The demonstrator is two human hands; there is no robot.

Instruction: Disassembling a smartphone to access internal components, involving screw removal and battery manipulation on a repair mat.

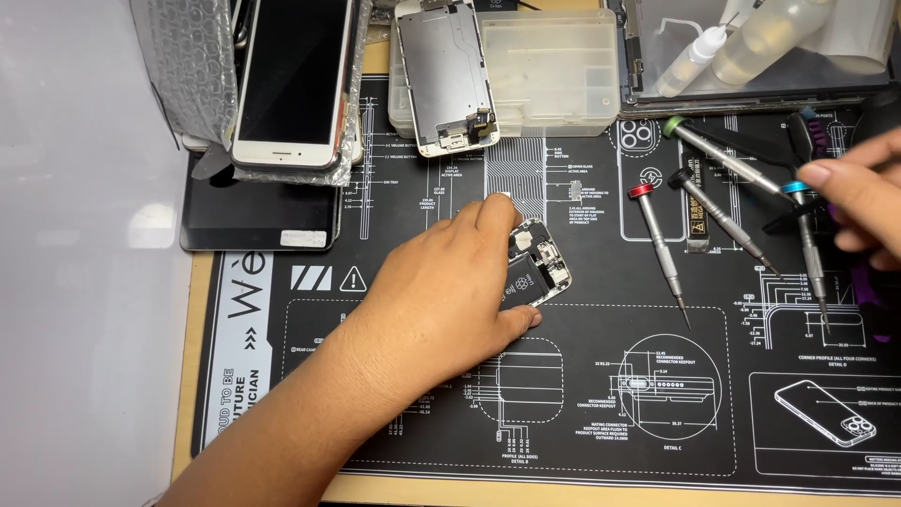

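Black and rubbery, the printed work mat filled the frame. At centre the left hand gripped the opened phone body, metal-edged, by its sides. At right the right hand, blurred, seemingly pinched the blue-capped screwdriver among slim steel ones.

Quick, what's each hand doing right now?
Left hand: closed on the opened phone, pinning it to the mat.
Right hand: blurred, at the blue-capped screwdriver; grip cannot be told.
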